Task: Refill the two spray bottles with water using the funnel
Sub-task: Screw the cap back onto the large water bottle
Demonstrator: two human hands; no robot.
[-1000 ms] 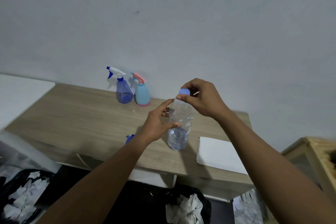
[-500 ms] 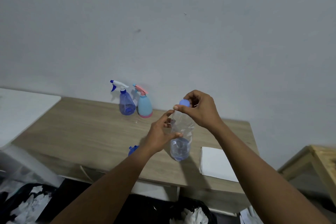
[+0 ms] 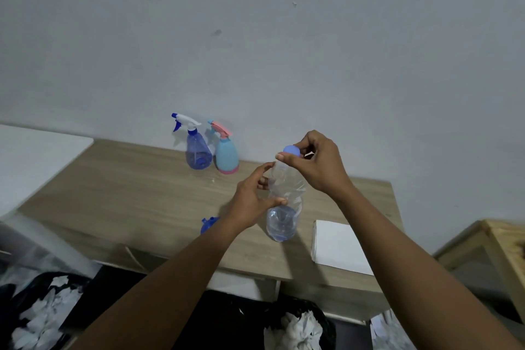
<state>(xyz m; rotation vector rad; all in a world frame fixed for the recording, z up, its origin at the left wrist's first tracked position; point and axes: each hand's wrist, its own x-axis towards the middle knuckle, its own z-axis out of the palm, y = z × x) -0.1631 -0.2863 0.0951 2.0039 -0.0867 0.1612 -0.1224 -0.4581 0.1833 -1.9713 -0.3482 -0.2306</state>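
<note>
Head-worn view, forward and downward

The wooden table point(image 3: 119, 196) lies bare across its whole 9 o'clock half. At 12 o'clock, the blue spray bottle point(image 3: 197, 150) and teal spray bottle point(image 3: 226, 155) stand touching against the wall. A blue funnel point(image 3: 208, 223) lies at 6 o'clock, partly behind the left forearm. A white box point(image 3: 338, 247) fills the 4 o'clock edge.

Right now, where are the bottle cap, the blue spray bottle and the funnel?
bottle cap point(image 3: 291, 150), head view, its rounded top
blue spray bottle point(image 3: 199, 152), head view, its clear body
funnel point(image 3: 208, 223), head view, its visible blue rim
</note>
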